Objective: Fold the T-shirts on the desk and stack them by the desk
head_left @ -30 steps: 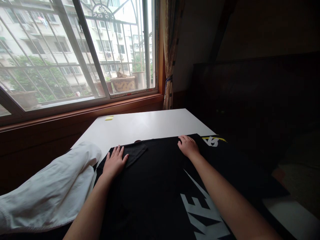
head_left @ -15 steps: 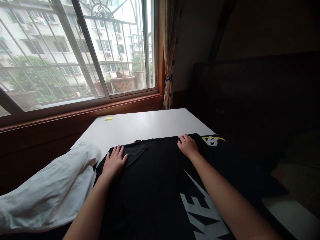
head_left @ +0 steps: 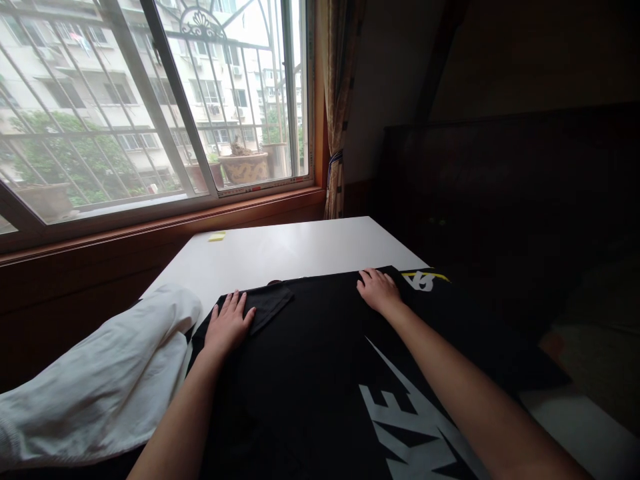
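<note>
A black T-shirt (head_left: 310,347) with large grey letters and a yellow-and-white print lies spread over the near part of a white table (head_left: 300,243). Resting flat near the shirt's far left corner is my left hand (head_left: 229,322), fingers spread, beside a folded-over flap that looks like a sleeve. My right hand (head_left: 379,289) lies on the shirt's far edge, left of the yellow-and-white print, its fingers stretched out and slightly bent. Neither hand grips the cloth visibly. The shirt's near end runs out of view at the bottom.
A crumpled white garment (head_left: 110,373) lies at the left, next to my left forearm. A yellow sticky note (head_left: 217,236) is on the table's far left corner. Behind stand a barred window (head_left: 150,100) and a tied curtain (head_left: 337,133). The right side is very dark.
My right hand has shifted very slightly to the right on the shirt. My left hand and the shirt look the same.
</note>
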`<state>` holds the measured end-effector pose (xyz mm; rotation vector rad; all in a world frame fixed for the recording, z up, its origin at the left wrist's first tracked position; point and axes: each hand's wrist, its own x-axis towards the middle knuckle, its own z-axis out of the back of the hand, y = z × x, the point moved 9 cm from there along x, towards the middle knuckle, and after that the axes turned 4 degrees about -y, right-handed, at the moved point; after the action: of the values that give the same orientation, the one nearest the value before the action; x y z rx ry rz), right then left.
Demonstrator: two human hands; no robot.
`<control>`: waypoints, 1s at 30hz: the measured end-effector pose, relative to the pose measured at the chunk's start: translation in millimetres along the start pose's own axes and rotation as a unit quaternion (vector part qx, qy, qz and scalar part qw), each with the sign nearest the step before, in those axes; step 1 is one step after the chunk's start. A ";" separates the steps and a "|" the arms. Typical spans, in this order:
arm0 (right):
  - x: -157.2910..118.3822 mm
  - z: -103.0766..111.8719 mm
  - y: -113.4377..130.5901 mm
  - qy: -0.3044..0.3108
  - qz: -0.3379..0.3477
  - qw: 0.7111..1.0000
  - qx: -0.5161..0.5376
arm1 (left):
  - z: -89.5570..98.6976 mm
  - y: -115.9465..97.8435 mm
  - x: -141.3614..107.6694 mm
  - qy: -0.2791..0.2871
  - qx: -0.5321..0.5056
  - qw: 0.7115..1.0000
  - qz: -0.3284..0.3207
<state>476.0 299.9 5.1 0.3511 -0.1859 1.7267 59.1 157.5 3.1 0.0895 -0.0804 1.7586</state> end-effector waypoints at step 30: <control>-8.1 -2.1 -112.1 -0.015 0.007 1.000 0.024 | -6.7 4.5 4.7 -0.004 0.008 1.000 -0.011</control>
<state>586.8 314.0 -7.6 0.4114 -0.1685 1.7429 53.7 161.9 -3.1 0.1083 -0.0715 1.7366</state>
